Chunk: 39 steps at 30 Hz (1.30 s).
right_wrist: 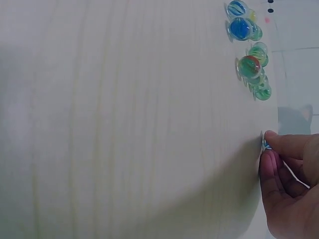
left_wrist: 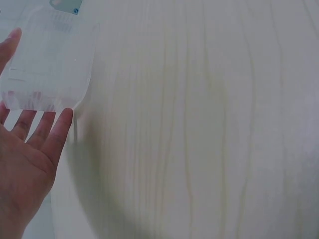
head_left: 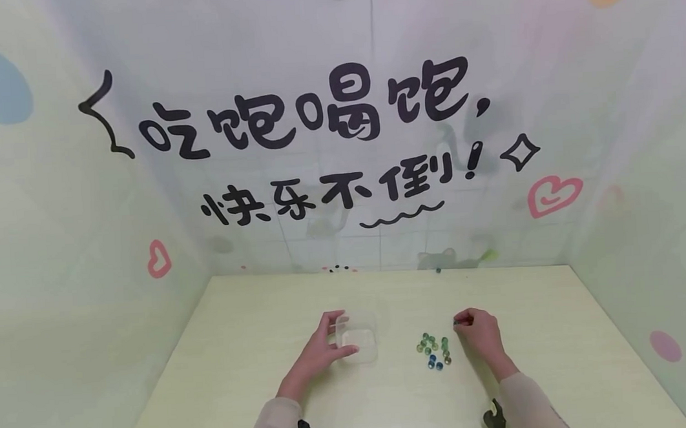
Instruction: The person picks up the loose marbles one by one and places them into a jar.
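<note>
My left hand (head_left: 326, 344) holds a clear plastic container (head_left: 358, 349) at its left side. In the left wrist view the thumb lies on one side of the container (left_wrist: 55, 59) and the fingers (left_wrist: 57, 132) on the other. No contents show in it. To its right, a group of glass marbles (head_left: 428, 345), green, yellowish and blue, sits on the table. Just right of them, my right hand (head_left: 480, 333) pinches a single marble (right_wrist: 266, 144) between thumb and fingertips, which cover most of it; some blue shows.
The pale wooden table (head_left: 255, 309) meets a back wall hung with a printed sheet (head_left: 263, 244), and side walls rise left and right. A small dark round thing (head_left: 438, 270) shows at the table's back edge. Dark wrist mounts (head_left: 495, 418) sit beside the sleeves.
</note>
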Motion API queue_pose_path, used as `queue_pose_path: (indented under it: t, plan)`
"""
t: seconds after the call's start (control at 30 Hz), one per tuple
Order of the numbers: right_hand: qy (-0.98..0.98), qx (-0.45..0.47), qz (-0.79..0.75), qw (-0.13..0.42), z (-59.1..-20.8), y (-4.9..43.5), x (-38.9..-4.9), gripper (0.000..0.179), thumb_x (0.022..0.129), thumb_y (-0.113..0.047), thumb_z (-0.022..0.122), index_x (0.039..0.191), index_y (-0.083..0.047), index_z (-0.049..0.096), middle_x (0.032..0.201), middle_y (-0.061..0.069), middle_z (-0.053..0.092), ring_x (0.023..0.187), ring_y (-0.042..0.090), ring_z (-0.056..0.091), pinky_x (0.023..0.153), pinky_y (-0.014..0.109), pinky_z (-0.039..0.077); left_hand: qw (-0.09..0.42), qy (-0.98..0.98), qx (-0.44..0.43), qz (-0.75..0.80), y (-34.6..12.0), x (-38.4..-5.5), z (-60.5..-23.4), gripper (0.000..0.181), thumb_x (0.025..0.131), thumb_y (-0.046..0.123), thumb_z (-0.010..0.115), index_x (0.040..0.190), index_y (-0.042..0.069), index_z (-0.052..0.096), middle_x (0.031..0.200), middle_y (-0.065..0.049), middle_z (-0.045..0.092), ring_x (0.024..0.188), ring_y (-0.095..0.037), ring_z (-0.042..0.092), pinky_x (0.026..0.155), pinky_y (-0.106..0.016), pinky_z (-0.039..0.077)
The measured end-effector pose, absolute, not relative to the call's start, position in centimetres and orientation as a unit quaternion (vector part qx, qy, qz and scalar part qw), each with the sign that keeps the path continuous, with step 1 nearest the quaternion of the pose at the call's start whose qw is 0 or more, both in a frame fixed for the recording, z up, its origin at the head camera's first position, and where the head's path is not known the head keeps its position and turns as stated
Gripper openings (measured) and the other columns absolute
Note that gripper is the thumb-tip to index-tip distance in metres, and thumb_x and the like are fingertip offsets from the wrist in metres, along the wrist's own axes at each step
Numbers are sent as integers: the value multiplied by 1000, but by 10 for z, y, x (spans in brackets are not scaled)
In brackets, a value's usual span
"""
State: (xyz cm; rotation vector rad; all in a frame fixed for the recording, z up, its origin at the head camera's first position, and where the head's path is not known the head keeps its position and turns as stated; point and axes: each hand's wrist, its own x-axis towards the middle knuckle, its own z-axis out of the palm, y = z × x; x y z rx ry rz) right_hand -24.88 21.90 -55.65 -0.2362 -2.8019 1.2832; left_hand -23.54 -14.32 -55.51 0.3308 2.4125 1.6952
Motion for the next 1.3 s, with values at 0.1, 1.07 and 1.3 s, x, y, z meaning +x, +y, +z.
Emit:
queue_pose_path:
  t: [0.1, 1.07, 1.3]
  plan:
    - [-904, -77, 419, 21, -554, 219, -249, 14, 86, 0, 70, 99, 5, 70, 92, 18, 70, 81, 23, 63, 68, 26, 49, 87, 811, 108, 569, -143, -237, -555, 77, 85, 17, 80, 148, 16, 35, 151, -15, 44, 138, -41, 44, 101, -51, 54]
    - [-905, -42, 421, 43, -536, 206, -242, 13, 84, -1, 72, 97, 0, 74, 94, 16, 74, 82, 22, 67, 72, 29, 55, 81, 819, 105, 559, -142, -237, -549, 77, 83, 17, 82, 147, 13, 40, 147, -16, 45, 138, -44, 45, 99, -50, 55]
    - [-903, -37, 426, 42, -532, 199, -241, 11, 85, -1, 72, 96, -1, 74, 93, 14, 74, 81, 20, 66, 73, 28, 55, 72, 821, 90, 560, -140, -239, -553, 76, 82, 16, 83, 146, 14, 42, 148, -14, 46, 135, -38, 47, 99, -49, 55]
